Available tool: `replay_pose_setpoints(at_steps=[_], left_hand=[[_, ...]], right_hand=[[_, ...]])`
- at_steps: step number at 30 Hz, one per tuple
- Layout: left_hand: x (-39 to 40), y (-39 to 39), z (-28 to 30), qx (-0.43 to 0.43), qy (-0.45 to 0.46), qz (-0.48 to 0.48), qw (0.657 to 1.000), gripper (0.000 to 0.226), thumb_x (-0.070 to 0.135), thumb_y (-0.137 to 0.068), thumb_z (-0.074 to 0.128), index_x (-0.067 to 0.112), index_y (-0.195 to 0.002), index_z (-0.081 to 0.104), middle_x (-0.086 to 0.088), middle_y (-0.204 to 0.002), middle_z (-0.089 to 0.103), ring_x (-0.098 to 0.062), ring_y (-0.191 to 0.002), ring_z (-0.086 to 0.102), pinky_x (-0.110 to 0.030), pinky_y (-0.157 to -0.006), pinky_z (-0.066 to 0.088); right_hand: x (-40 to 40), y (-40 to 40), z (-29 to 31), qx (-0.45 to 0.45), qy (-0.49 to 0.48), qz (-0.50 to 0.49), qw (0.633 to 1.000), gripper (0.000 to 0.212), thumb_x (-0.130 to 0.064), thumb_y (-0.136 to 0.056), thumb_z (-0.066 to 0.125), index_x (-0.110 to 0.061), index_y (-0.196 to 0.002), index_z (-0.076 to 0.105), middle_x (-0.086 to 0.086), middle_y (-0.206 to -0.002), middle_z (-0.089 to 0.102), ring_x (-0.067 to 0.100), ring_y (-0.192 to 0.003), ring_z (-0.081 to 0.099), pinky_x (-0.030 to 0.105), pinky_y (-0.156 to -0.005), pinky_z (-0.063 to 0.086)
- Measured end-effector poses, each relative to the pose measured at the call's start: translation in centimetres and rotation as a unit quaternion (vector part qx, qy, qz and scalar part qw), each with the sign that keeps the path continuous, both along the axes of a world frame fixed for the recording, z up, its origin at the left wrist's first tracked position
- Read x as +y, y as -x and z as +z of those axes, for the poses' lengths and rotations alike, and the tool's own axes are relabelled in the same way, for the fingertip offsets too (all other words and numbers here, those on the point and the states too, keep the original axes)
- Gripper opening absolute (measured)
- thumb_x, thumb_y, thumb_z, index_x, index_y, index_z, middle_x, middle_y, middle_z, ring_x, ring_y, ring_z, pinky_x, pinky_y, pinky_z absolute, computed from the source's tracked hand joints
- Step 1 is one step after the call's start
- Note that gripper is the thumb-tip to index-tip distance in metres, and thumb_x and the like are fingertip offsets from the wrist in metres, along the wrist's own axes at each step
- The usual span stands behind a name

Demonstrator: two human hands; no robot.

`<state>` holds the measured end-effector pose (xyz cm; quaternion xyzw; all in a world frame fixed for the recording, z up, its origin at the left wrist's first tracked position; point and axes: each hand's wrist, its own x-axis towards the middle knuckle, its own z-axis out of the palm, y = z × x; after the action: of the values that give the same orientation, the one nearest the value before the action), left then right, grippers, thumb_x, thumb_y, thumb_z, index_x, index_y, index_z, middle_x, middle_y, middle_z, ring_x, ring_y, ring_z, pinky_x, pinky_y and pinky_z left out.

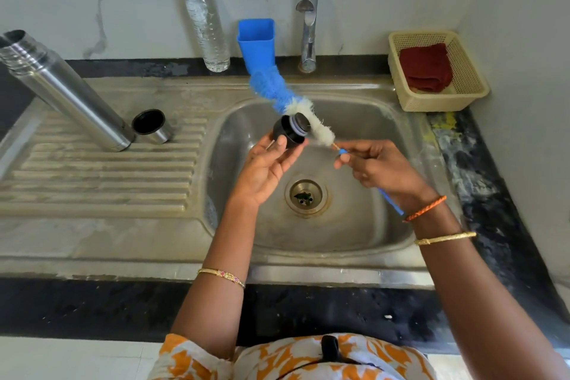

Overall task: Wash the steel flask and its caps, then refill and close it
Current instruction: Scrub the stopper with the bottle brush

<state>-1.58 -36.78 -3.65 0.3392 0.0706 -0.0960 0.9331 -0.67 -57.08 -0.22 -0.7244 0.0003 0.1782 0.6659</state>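
Right hand (374, 165) hides the bottle brush (296, 111) handle's middle.

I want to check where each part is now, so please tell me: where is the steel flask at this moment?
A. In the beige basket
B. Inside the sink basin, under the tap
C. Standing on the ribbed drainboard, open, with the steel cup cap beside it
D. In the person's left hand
C: the steel flask stands open on the drainboard with the steel cup cap beside it, while the left hand holds the black inner cap.
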Motion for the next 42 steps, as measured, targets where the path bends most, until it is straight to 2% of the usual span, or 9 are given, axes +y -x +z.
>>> replay_pose_setpoints(at_steps=[5,12,19,22,25,30,32,36,42], left_hand=[[-1.4,-0.4,0.3,0.049,0.136,0.11,0.983,0.04,0.01,-0.096,0.047,-0.002,-0.135,0.045,-0.023,-0.124,0.059,-0.029,-0.097,0.07,-0.027,-0.083,0.058],[-1.2,-1.0,-0.4,0.12,0.102,0.188,0.969,0.047,0.019,-0.097,0.053,0.0,-0.14,0.044,-0.014,-0.109,0.065,-0.018,-0.087,0.07,-0.027,-0.08,0.058],[-0.3,-0.2,-0.2,0.071,-0.105,0.256,0.958,0.031,0.004,-0.087,0.067,0.007,-0.117,0.059,-0.003,-0.103,0.069,-0.009,-0.095,0.067,-0.02,-0.079,0.055],[0.4,0.0,-0.5,-0.012,-0.313,0.327,0.892,0.044,-0.004,-0.076,0.077,0.014,-0.108,0.055,-0.002,-0.103,0.065,-0.004,-0.092,0.066,-0.023,-0.08,0.054],[1.9,0.6,-1.0,-0.057,-0.425,0.375,0.822,0.054,0.001,-0.069,0.082,0.021,-0.108,0.049,-0.007,-0.112,0.059,-0.02,-0.1,0.064,-0.043,-0.086,0.057],[5.9,1.1,-1.0,0.016,-0.386,0.377,0.841,0.081,0.009,-0.063,0.079,0.01,-0.135,0.041,-0.015,-0.119,0.047,-0.02,-0.092,0.062,-0.018,-0.072,0.052],[7.8,1.5,-1.1,0.022,-0.382,0.359,0.851,0.065,0.016,-0.061,0.078,0.015,-0.122,0.056,-0.021,-0.124,0.053,-0.015,-0.09,0.063,-0.014,-0.072,0.05],[11.9,3.6,-1.8,0.027,-0.437,0.364,0.822,0.048,0.02,-0.06,0.078,0.036,-0.102,0.061,-0.018,-0.12,0.061,-0.021,-0.101,0.065,-0.032,-0.088,0.055],[17.7,5.3,-2.6,0.016,-0.543,0.343,0.766,0.049,0.016,-0.062,0.077,0.02,-0.109,0.063,0.004,-0.106,0.065,-0.016,-0.101,0.059,-0.04,-0.096,0.048]], right_hand=[[1.5,3.2,-1.4,0.026,-0.062,-0.034,0.997,0.028,0.004,-0.094,0.049,0.002,-0.12,0.059,0.003,-0.069,0.058,0.003,-0.036,0.027,0.012,-0.035,0.021],[0.2,5.6,-1.5,0.056,-0.065,-0.017,0.996,0.029,0.002,-0.095,0.048,-0.001,-0.121,0.06,0.001,-0.068,0.058,0.003,-0.038,0.027,0.014,-0.035,0.022],[-1.8,4.9,0.9,0.094,-0.087,0.065,0.99,0.026,-0.005,-0.088,0.054,-0.001,-0.111,0.064,0.006,-0.069,0.058,0.003,-0.039,0.025,0.012,-0.034,0.021],[-2.6,4.8,1.1,0.101,-0.113,0.102,0.983,0.052,-0.028,-0.068,0.076,-0.001,-0.11,0.066,0.008,-0.071,0.058,0.003,-0.039,0.026,0.01,-0.033,0.023],[-3.0,5.0,0.5,0.117,-0.127,0.123,0.977,0.08,-0.044,-0.046,0.091,-0.001,-0.11,0.068,0.008,-0.073,0.058,0.002,-0.038,0.027,0.009,-0.033,0.025],[-1.0,5.5,-0.6,0.112,-0.16,0.077,0.978,0.053,-0.029,-0.065,0.081,-0.003,-0.109,0.069,0.005,-0.075,0.056,0.001,-0.04,0.025,0.009,-0.032,0.024],[1.3,5.9,-0.7,0.089,-0.147,0.03,0.985,0.029,-0.012,-0.084,0.059,-0.002,-0.111,0.065,0.005,-0.076,0.055,0.002,-0.04,0.025,0.012,-0.033,0.022],[6.6,6.5,-1.4,0.032,-0.098,-0.022,0.994,0.026,-0.001,-0.097,0.04,-0.005,-0.11,0.062,0.004,-0.077,0.058,0.006,-0.043,0.029,0.016,-0.036,0.024],[13.2,7.8,-1.9,-0.029,-0.051,-0.085,0.995,0.024,0.001,-0.097,0.041,-0.006,-0.107,0.063,-0.003,-0.07,0.066,0.007,-0.046,0.036,0.016,-0.044,0.031]])
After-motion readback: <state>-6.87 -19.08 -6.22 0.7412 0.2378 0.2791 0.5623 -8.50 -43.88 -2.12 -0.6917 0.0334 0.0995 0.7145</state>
